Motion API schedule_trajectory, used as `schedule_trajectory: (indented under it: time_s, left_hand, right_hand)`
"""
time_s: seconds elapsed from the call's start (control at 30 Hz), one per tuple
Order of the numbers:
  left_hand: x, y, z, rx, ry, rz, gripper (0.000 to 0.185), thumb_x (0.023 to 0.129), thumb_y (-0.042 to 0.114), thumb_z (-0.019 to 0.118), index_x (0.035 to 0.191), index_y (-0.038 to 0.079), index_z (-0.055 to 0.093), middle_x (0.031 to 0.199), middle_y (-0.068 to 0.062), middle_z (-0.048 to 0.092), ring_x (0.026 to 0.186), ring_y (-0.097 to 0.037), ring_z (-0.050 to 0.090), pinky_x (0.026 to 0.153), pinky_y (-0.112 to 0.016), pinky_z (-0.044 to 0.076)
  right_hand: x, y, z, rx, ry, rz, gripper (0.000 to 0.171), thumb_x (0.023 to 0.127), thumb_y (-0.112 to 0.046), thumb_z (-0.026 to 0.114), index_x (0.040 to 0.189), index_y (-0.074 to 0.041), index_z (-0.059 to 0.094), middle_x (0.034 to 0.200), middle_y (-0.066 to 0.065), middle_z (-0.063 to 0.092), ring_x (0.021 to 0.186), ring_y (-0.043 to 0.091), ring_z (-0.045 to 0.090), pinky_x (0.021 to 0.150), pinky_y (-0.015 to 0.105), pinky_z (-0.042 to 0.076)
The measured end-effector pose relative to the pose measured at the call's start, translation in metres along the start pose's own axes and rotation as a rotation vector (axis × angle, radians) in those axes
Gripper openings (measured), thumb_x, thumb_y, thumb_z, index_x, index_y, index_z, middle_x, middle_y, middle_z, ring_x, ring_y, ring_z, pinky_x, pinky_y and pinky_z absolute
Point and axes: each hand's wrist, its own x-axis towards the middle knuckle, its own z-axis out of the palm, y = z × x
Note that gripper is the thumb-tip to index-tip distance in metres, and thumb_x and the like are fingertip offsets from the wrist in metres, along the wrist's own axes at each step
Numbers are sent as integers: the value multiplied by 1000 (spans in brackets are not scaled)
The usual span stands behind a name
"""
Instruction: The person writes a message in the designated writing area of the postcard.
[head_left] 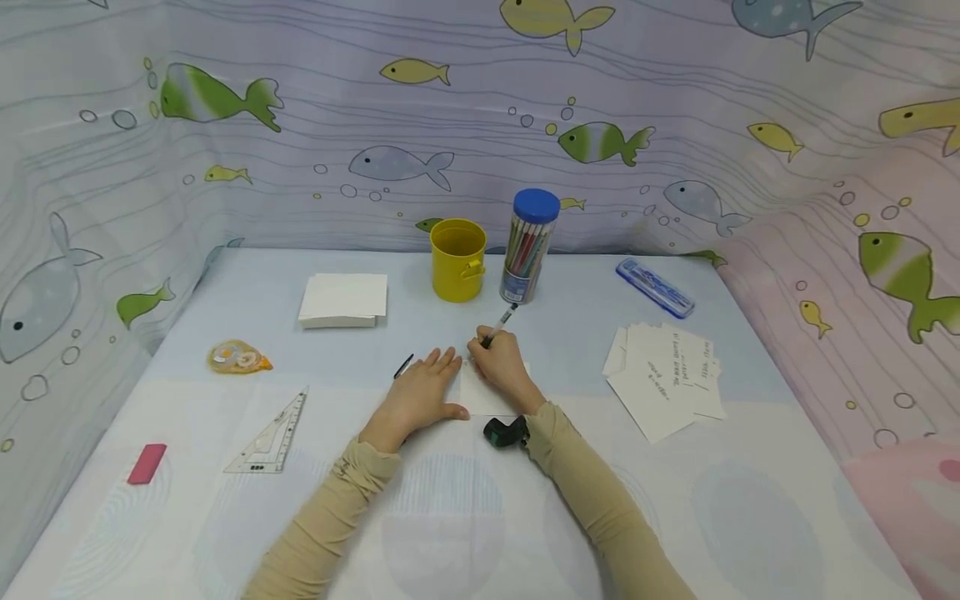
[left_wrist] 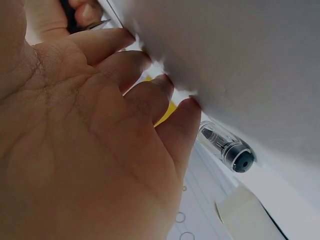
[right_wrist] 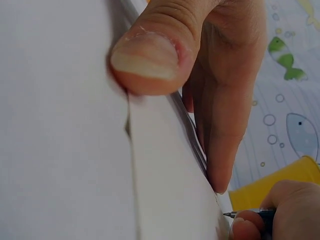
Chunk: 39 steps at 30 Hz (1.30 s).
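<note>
White card (head_left: 487,398) lies pinned by the flat left hand (head_left: 420,396); right hand (head_left: 501,362) grips a pen (head_left: 500,324), writing apparently just begun; finished cards (head_left: 667,375) lie aside.

We see handwritten lines on the top sheets of the paper stack (head_left: 667,375) lying at the right of the bench (head_left: 750,500), but they are too small for us to read. Nothing else carries legible text.
</note>
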Motion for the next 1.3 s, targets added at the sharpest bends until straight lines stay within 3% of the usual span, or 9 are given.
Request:
schedule_trajectory:
  time_s: [0.27, 0.67, 1.03, 1.3]
  left_hand:
    - [0, 0, -3, 6, -22, 6, 91, 81, 54, 69, 149, 3, 35, 158, -17, 28, 147, -38, 24, 118, -53, 28]
    - [-1, 0, -5, 8, -12, -2, 91, 82, 54, 69, 149, 4, 35, 158, -17, 27, 147, -38, 24, 118, -53, 28]
    - [-2, 2, -4, -13, -20, -3, 89, 82, 52, 70, 148, 2, 37, 158, -18, 28, 147, -38, 24, 117, -54, 28]
    - [0, 2, -3, -11, -4, 6, 90, 81, 53, 70, 148, 3, 37, 157, -18, 30, 146, -38, 26, 117, -54, 29]
  right_hand:
    - [0, 2, -1, 32, -12, 2, 34, 89, -7, 52, 59, -15, 36, 43, -4, 41, 34, 6, 39, 35, 18, 25]
    - [3, 3, 1, -37, -19, -60, 34, 91, -9, 52, 61, -14, 39, 44, -5, 43, 35, 5, 40, 36, 18, 25]
    - [0, 3, 1, -34, -49, -42, 33, 92, -9, 52, 61, -13, 40, 44, -4, 43, 35, 6, 41, 36, 17, 27]
    - [1, 3, 1, -101, -5, -49, 34, 89, -6, 51, 60, -15, 36, 45, -5, 38, 38, 6, 33, 39, 18, 20]
